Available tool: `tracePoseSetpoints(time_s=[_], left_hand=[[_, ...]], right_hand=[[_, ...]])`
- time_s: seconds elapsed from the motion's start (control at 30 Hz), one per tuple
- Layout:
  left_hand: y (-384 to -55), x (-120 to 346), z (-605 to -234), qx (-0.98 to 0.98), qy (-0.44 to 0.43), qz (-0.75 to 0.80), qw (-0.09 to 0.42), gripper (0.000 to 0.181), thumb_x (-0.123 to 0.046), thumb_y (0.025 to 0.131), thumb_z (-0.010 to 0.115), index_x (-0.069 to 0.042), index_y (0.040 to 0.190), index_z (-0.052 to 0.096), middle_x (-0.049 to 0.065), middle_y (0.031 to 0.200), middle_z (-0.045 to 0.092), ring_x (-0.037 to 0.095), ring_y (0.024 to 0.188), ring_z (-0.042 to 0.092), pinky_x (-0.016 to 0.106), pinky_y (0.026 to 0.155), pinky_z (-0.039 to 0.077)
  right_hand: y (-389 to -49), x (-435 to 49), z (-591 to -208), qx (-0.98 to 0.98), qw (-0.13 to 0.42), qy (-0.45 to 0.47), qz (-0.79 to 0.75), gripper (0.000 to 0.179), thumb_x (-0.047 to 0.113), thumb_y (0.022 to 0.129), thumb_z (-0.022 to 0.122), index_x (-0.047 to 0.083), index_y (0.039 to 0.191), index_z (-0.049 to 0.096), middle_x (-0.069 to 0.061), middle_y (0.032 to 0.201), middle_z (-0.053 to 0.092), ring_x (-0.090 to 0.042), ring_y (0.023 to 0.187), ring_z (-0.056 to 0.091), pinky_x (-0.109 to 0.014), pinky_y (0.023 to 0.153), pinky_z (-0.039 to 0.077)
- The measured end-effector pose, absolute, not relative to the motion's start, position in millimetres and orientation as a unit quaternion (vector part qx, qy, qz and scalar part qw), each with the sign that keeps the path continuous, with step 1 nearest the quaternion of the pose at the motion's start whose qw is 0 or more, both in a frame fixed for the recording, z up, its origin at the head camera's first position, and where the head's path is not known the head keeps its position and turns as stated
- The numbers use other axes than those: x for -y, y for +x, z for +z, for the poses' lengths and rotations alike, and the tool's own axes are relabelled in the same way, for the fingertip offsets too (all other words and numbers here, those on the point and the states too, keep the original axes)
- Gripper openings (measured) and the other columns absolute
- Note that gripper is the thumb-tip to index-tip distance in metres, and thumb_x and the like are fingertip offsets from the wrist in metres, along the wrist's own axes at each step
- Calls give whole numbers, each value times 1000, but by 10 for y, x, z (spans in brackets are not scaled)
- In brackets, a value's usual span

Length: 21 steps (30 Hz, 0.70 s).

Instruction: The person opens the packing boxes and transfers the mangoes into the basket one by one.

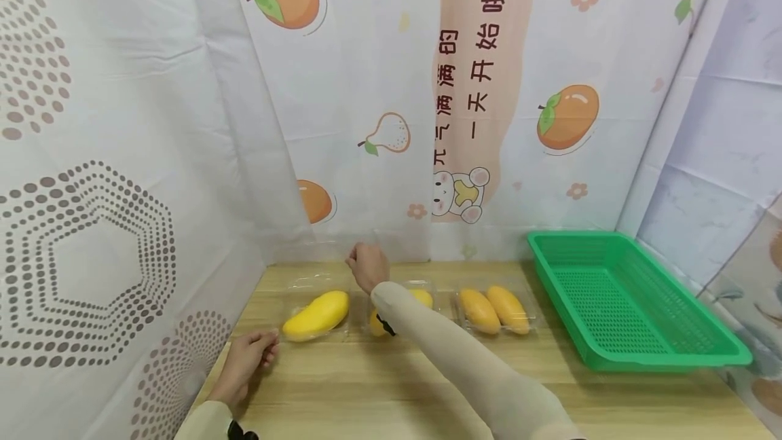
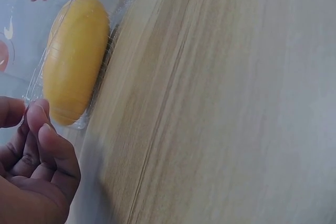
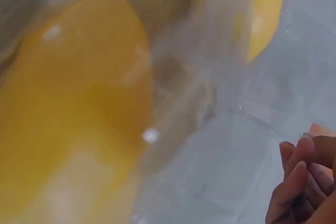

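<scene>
A yellow mango (image 1: 318,316) lies in a clear plastic clamshell box (image 1: 351,321) at the left of the table. My left hand (image 1: 247,360) is at that box's left corner, thumb and fingertips pinching its edge; in the left wrist view the left hand (image 2: 42,161) is beside the mango (image 2: 77,61). My right hand (image 1: 368,267) reaches over the middle box and pinches the edge of a raised clear lid, which seems to belong to the left box. In the right wrist view the right hand (image 3: 307,182) holds this thin clear edge (image 3: 268,125).
A middle clear box with mangoes (image 1: 421,297) is partly hidden beneath my right forearm. Further right, another clear box holds two orange-yellow mangoes (image 1: 479,311). A green plastic basket (image 1: 571,318) stands at the table's right. Printed curtains (image 1: 342,87) hang behind and at the sides.
</scene>
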<state>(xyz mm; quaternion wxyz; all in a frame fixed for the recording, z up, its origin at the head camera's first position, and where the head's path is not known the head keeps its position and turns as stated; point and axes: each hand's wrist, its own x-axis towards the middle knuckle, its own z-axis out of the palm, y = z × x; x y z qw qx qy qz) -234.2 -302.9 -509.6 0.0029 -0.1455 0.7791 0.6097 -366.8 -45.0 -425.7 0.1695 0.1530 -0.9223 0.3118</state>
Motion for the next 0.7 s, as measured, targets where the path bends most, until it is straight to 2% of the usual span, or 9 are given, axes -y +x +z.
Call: tracePoseSetpoints(time_s=[0.37,0.57,0.7], left_hand=[[-2350,3058,-5075,-776,-148,613,1,30,-20,106,58,8,101,65,6,82,65,14,69,56,25,57,50],[-2326,3062,-5079,-778,-146,611,1,30,-20,106,57,8,100,66,7,82,65,14,69,55,24,57,50],[-2301,3054,-5094,-776,-150,612,5,29,-19,106,57,8,99,66,8,81,64,14,69,55,24,57,50]], right_hand=[[-3727,538,-4279,933,149,122,303,27,22,98,73,13,72,69,3,69,67,-10,58,59,-31,60,54],[-3778,563,-4325,948,132,111,269,20,20,96,75,10,79,80,-1,81,76,-17,74,71,-36,68,59],[-3823,560,-4387,957,125,104,239,19,20,96,75,11,80,81,0,80,76,-17,73,70,-34,64,57]])
